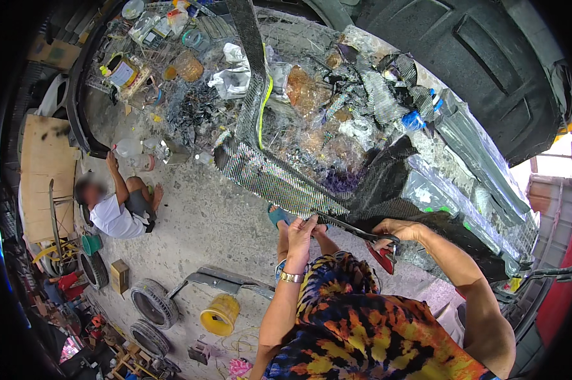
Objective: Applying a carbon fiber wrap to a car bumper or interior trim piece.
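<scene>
A long carbon-fibre-weave panel lies at the near edge of the littered work surface, with a dark arm rising from its left end and a yellow-green strip along that arm. My left hand pinches the panel's near edge, fingers closed. In my right hand is a pair of scissors with dark handles; their blades point left along that edge, toward my left fingers. How far the blades are parted cannot be made out. Just below my right hand shows a flat red thing of unclear kind.
Cloth scraps, crumpled plastic and tubs cover the work surface. A large black moulded panel stands at the upper right. On the floor at left, a person sits low near tyres and a yellow bucket.
</scene>
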The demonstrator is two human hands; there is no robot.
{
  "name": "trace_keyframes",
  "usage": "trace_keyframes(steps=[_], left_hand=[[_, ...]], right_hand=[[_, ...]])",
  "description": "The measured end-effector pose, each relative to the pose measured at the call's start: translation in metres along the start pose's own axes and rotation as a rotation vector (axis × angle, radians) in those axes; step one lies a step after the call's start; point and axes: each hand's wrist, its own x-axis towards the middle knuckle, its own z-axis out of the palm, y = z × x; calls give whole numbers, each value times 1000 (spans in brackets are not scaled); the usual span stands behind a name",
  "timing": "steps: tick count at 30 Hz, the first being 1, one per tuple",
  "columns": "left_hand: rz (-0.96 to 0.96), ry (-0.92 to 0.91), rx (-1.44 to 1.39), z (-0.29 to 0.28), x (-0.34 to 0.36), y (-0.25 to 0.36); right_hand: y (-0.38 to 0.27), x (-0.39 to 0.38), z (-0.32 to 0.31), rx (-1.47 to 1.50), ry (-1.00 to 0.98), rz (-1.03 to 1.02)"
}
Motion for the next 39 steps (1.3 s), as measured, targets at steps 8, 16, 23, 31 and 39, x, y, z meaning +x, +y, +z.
trace_keyframes(steps=[8,16,23,31,39], left_hand=[[14,44,61,0,2,-5],[38,50,34,7,3,-4],[41,69,19,-1,9,-11],[17,1,86,-3,4,-3],[35,34,-40,1,3,6]], right_hand=[[4,0,4,-6,25,-3],[5,-3,3,13,27,-11],[4,-3,2,4,4,19],[10,-4,1,5,-41,59],[-7,-4,-8,-54,-91,146]])
